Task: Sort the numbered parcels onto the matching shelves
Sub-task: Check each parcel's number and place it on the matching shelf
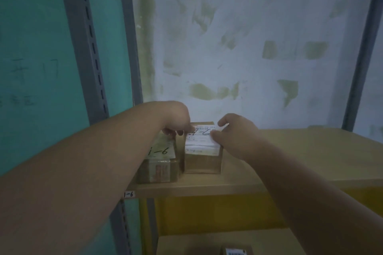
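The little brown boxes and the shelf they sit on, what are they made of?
The two small brown boxes look like plain matte cardboard, with white paper labels stuck on and shiny clear tape. The pale tan shelf board looks like smooth wood or laminate, though dim light leaves that open. The grey slotted upright looks like painted metal.

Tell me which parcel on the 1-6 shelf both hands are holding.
The right-hand parcel; left hand and right hand grip its top. The left parcel sits untouched.

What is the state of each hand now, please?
Left hand: fingers curled on the top left edge of the brown cardboard parcel with the white label.
Right hand: pinches the same parcel's top right edge.
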Available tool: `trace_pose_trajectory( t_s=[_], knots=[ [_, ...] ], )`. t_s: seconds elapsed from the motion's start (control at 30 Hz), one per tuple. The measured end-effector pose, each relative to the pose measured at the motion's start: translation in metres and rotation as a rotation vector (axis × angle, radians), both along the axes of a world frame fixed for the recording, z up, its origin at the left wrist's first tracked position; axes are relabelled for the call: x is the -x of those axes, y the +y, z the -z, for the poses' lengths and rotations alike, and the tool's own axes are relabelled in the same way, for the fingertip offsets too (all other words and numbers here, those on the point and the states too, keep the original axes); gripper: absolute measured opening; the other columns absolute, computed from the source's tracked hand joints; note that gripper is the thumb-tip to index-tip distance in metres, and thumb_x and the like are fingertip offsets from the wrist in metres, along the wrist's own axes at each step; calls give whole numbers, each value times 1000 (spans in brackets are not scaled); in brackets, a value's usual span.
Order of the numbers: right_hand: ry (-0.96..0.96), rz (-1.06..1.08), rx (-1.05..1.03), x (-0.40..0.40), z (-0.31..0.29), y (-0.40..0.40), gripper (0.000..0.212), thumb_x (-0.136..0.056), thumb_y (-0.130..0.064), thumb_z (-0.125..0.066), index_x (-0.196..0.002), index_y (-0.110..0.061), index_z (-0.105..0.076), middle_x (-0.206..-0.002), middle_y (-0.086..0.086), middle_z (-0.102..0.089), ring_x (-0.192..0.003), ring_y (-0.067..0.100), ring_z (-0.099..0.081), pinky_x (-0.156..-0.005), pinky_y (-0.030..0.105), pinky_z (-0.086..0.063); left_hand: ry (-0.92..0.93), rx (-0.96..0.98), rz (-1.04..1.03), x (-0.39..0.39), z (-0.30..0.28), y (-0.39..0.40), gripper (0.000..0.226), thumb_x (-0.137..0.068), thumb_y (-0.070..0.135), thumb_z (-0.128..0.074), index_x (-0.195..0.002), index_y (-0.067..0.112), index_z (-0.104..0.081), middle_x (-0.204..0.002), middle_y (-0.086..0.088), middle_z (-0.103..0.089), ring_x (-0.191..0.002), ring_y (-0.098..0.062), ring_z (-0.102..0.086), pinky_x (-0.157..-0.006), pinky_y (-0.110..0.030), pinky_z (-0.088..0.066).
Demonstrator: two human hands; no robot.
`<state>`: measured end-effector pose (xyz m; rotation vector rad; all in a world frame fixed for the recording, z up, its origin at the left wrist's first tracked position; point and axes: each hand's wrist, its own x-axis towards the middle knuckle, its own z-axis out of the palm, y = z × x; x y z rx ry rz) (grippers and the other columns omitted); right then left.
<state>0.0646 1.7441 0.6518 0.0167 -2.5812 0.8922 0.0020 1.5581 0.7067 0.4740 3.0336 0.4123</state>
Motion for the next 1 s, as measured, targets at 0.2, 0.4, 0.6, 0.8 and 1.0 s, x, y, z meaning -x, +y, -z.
trace_pose_trajectory(
  t_s=[0.2,0.4,0.6,0.8,1.0],
  knots=[
    [176,-80,-96,-13,-5,9,37,-90,-42,-65,-123,-27,-56,-114,-9,-59,-90,9,-53,-66,22,-35,222,-36,-78,-22,4,-6,40,-87,48,-73,-118,23,-65,-99,5,-70,-71,-10,-64,-55,-23,-40],
    [402,-274,-135,-31,-22,5,39,-92,-42,-61,-127,-25,-54,-122,-6,-56,-100,13,-60,-80,29,-47,430,-289,-160,-84,28,-13,28,-88,48,-70,-113,38,-61,-92,18,-62,-79,0,-60,-61,-22,-42],
    [567,-496,-78,-74,-29,-42,37,-92,-40,-64,-124,-23,-57,-117,-6,-58,-99,12,-59,-83,29,-50,583,-336,-312,-184,60,-37,21,-89,40,-69,-109,39,-62,-94,17,-62,-69,-1,-60,-56,-16,-42],
    [635,-721,-20,-154,-30,-129,39,-90,-36,-67,-124,-18,-60,-117,-3,-60,-100,14,-59,-82,27,-42,602,-314,-457,-286,83,-111,27,-91,34,-70,-116,27,-65,-98,13,-64,-74,-6,-61,-62,-8,-38],
    [660,-943,46,-242,-20,-268,39,-87,-39,-67,-121,-21,-59,-113,-8,-57,-96,11,-58,-80,27,-43,599,-248,-650,-396,115,-235,30,-90,45,-65,-119,39,-58,-100,19,-60,-79,0,-60,-68,-19,-43]
  ],
)
